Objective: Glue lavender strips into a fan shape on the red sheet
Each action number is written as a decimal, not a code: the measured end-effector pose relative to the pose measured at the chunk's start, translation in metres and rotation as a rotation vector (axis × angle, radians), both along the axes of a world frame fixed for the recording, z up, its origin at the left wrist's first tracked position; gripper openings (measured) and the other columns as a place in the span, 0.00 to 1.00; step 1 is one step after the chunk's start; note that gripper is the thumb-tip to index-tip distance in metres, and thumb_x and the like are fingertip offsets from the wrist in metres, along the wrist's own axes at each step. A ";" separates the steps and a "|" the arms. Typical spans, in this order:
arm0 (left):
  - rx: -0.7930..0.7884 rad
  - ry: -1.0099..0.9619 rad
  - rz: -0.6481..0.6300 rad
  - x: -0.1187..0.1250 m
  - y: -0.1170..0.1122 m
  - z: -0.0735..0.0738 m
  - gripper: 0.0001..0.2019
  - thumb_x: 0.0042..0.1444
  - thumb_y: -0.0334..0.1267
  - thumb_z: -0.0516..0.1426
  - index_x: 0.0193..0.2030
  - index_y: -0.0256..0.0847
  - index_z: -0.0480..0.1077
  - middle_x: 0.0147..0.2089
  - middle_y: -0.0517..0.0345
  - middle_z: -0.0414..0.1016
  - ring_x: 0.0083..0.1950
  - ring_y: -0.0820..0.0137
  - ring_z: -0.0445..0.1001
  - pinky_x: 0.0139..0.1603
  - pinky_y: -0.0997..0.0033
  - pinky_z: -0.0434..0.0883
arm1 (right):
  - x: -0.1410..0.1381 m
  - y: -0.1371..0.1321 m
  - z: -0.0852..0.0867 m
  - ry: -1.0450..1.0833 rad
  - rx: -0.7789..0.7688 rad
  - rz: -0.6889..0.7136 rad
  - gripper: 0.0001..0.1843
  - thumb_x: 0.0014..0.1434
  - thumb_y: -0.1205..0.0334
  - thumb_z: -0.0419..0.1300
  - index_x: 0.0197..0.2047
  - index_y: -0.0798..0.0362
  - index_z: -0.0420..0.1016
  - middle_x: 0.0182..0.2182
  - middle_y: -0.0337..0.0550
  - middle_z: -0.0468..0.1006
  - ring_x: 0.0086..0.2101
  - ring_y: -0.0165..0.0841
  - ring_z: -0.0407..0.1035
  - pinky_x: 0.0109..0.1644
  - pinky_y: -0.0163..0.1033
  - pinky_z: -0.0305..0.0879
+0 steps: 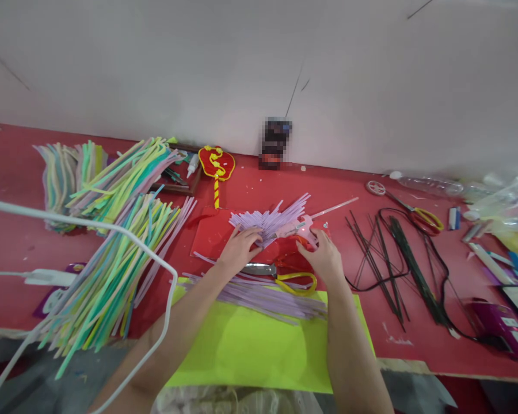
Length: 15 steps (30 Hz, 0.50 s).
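A fan-shaped piece made of lilac pipe cleaners lies on a red sheet in front of me. My left hand presses its fingers on the lower left of that piece, thumb and fingertips closed on it. A pink hot glue gun has its nozzle pointing left at the piece, and a clear glue stick sticks out behind. My right hand is curled round the gun's handle. Below lie yellow-handled scissors and loose lilac pipe cleaners, partly over a lime-green sheet.
Bundles of pastel pipe cleaners cover the left side. A white cable crosses at the left front. A red and yellow fan ornament lies at the back. On the right are dark stems, more scissors and plastic bottles.
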<state>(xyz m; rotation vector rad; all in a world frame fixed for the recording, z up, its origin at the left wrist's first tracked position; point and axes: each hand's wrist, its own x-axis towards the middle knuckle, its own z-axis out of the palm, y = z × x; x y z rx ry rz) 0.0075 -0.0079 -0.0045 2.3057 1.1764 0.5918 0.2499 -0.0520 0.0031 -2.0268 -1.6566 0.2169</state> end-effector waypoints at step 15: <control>-0.026 -0.016 0.008 0.000 0.000 0.001 0.05 0.57 0.32 0.57 0.40 0.43 0.70 0.58 0.55 0.72 0.60 0.66 0.68 0.69 0.51 0.48 | -0.011 0.003 0.001 0.235 0.044 -0.095 0.26 0.55 0.42 0.52 0.48 0.54 0.64 0.32 0.47 0.74 0.30 0.39 0.67 0.34 0.42 0.62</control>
